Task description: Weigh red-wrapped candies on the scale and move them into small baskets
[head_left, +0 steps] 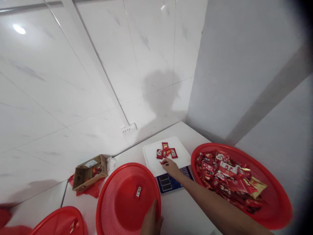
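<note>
My right hand (171, 167) reaches over a white kitchen scale (151, 160) and pinches a small red packet at its fingertips. Several red packets (166, 152) lie on the scale's platform just beyond the fingers. My left hand (151, 219) rests with fingers together on the near rim of a red mesh basket (110, 202). One small packet (138, 191) lies in that basket. To the right, another red basket (276, 189) holds a heap of red and gold packets (228, 178).
An open cardboard box (89, 172) sits on red plastic at the left. A third red basket (57, 222) shows at the bottom left. A wall socket (128, 129) is on the tiled wall. The white table sits in a corner between two walls.
</note>
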Demonstrator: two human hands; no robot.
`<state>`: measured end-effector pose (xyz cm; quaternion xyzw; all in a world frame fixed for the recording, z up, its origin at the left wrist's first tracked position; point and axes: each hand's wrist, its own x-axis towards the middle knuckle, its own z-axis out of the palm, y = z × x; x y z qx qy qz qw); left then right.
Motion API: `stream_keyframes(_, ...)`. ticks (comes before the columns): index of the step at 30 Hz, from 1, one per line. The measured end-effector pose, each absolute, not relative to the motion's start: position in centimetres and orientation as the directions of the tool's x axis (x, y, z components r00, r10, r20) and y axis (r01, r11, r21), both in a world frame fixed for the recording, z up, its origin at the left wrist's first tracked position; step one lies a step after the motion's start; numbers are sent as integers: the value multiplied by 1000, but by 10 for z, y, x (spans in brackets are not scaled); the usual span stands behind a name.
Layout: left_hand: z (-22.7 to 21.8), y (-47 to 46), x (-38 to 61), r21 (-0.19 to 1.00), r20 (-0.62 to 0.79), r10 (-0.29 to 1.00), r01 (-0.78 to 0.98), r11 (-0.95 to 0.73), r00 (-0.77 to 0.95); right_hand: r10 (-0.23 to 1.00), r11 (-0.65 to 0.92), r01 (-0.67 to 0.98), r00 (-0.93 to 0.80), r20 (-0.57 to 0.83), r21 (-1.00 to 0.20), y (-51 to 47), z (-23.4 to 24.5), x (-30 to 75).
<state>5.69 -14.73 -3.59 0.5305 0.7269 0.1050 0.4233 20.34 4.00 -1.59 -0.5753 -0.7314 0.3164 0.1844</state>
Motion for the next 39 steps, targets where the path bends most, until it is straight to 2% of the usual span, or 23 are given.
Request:
stream_keyframes(3, -35, -146, 58, 588, -521, 849, 685, 431, -88, 906, 281, 613, -424, -8, -738, 37, -11, 184)
stream_keyframes(5, -36, -146, 57, 579, -544, 834, 680, 450, -89, 913, 316, 632, -406, 46, -707, 44, -8, 184)
stream_keyframes(8, -42, -148, 53, 578, -559, 825, 676, 458, -82, 974, 192, 751, -222, 32, -632, 66, -9, 203)
stream_keyframes(12, -52, -151, 47, 571, -571, 819, 689, 446, -57, 997, 47, 801, -74, -22, -596, 89, -17, 236)
stream_keyframes(16, -55, -152, 44, 576, -588, 808, 684, 449, -35, 999, -22, 784, -10, -48, -621, 95, -24, 255)
stream_keyframes(20, -55, -151, 43, 599, -591, 806, 645, 475, -44, 994, -106, 711, 69, -81, -695, 80, -26, 251)
stream_keyframes(23, -56, -150, 42, 600, -607, 794, 641, 479, -24, 996, -27, 612, -48, -72, -791, 55, -27, 229)
stream_keyframes(26, -58, -148, 42, 572, -620, 784, 666, 479, -31, 940, 196, 483, -341, 23, -853, 39, -25, 203)
stream_keyframes(27, -58, -148, 41, 565, -625, 780, 668, 484, -36, 917, 260, 493, -396, 52, -830, 39, -24, 197)
stream_keyframes(29, -58, -148, 41, 569, -624, 780, 662, 488, -38, 910, 323, 625, -411, 52, -711, 50, -20, 191)
stream_keyframes(31, -58, -149, 39, 592, -611, 791, 649, 477, -24, 932, 303, 765, -363, 9, -568, 67, -18, 192)
stream_keyframes(33, -59, -151, 37, 614, -599, 801, 641, 462, -3, 941, 284, 819, -337, -18, -498, 82, -19, 197)
stream_keyframes(39, -61, -152, 34, 613, -594, 804, 660, 433, 24, 945, 287, 780, -324, 34, -556, 88, -29, 213)
